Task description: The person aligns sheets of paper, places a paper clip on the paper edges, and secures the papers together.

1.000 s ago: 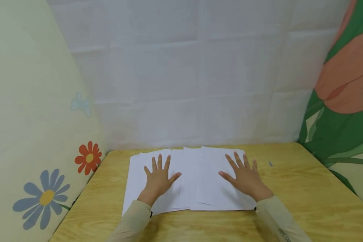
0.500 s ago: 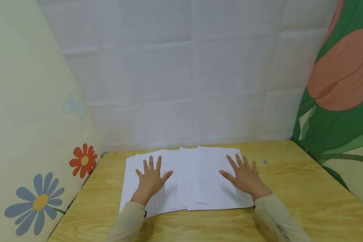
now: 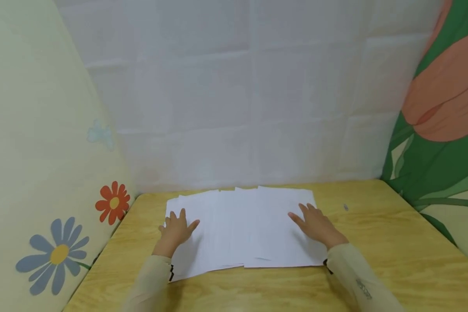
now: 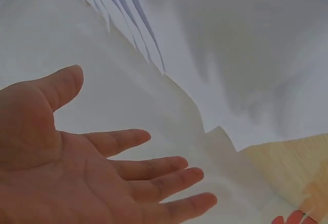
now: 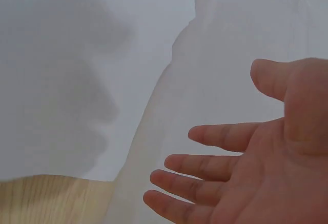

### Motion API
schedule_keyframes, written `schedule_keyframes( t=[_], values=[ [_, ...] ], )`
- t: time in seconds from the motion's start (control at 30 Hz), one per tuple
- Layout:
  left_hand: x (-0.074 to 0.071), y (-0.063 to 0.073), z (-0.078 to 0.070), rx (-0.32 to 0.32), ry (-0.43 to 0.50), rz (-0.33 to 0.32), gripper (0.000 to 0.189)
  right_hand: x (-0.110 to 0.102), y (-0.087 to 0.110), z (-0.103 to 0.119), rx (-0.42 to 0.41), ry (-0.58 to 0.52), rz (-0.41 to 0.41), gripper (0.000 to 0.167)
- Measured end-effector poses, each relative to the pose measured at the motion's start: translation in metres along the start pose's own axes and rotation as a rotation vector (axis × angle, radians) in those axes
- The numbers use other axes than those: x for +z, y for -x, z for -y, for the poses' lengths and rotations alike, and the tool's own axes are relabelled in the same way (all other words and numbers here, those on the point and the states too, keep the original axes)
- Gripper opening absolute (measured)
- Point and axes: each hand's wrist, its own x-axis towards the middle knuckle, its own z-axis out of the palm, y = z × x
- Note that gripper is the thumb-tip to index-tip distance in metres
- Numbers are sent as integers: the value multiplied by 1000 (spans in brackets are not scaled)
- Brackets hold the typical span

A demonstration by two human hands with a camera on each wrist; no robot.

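Several white sheets of paper (image 3: 234, 229) lie spread in an overlapping row across the table in the head view. My left hand (image 3: 176, 232) is over the left end of the sheets, fingers spread and thumb pointing right. At the right end is my right hand (image 3: 315, 225), its thumb and fingers extended towards the upper left. Both hands cast shadows on the paper. In the left wrist view the left hand's palm (image 4: 61, 178) shows nothing in it, and stacked paper edges fan out behind. The right palm (image 5: 266, 178) likewise holds nothing in the right wrist view.
A small grey object (image 3: 346, 207) lies on the wooden table (image 3: 390, 242) right of the sheets. A white cloth backdrop (image 3: 234, 108) rises behind the table. Flower-printed panels stand at the left (image 3: 43, 151) and right (image 3: 437, 173).
My left hand has shifted left towards the sheets' outer edge. The right hand's fingers point lower and bunch closer together, near the right edge. The papers keep their spread.
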Motion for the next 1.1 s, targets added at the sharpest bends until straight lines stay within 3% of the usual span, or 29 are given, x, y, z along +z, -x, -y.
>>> schedule_keyframes(
  t=[0.27, 0.5, 0.77, 1.1],
  values=[
    [-10, -9, 22, -62, 58, 69, 69, -3, -9, -5, 86, -59, 71, 73],
    [-15, -19, 36, -65, 39, 109, 60, -7, -15, -18, 197, -100, 144, 80],
    [-22, -26, 43, -160, 55, 183, 58, -9, -17, -33, 202, -108, 153, 80],
    [-21, -39, 52, -210, 93, 253, 62, -12, -18, -46, 264, -124, 159, 78]
  ],
)
